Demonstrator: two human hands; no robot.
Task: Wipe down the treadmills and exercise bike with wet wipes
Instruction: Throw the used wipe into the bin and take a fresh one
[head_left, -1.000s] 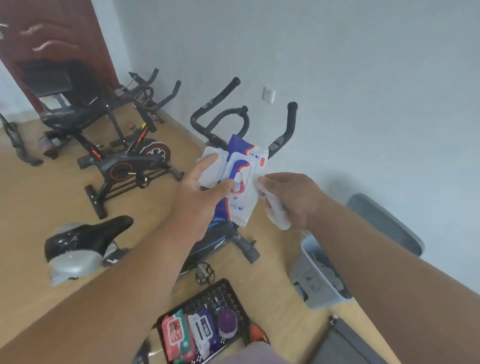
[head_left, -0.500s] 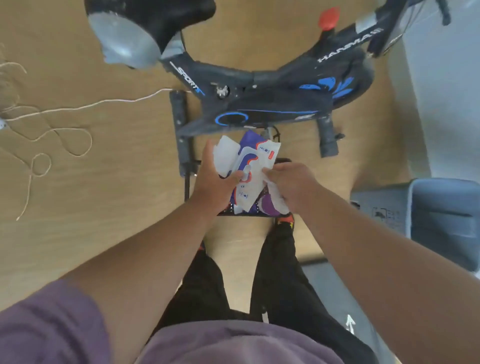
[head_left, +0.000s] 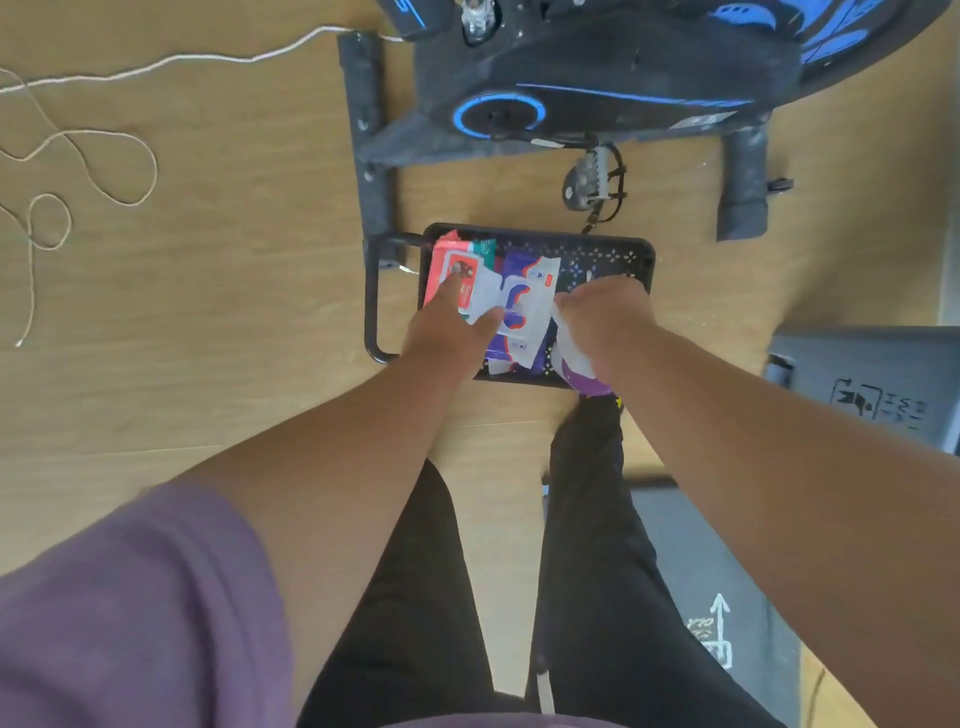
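I look straight down at a black mesh basket (head_left: 631, 254) on the wooden floor, just in front of my feet. My left hand (head_left: 449, 327) holds a white and blue pack of wet wipes (head_left: 524, 306) low over the basket, thumb on its front. My right hand (head_left: 602, 317) grips a white wet wipe (head_left: 569, 353) that hangs below the fist. A red wipes pack (head_left: 454, 265) lies in the basket's left end. The black and blue exercise bike (head_left: 597, 78) stands right behind the basket.
A pedal (head_left: 592, 179) hangs between bike and basket. The bike's rear foot bar (head_left: 369, 135) runs down the basket's left side. A grey bin (head_left: 872, 389) is at the right, a dark mat (head_left: 717, 597) lower right. A white cord (head_left: 104, 135) loops across the floor at left.
My view has swung from the room down to the floor. Both hands have dropped with the wipes pack and the wipe, from chest height to just over the basket.
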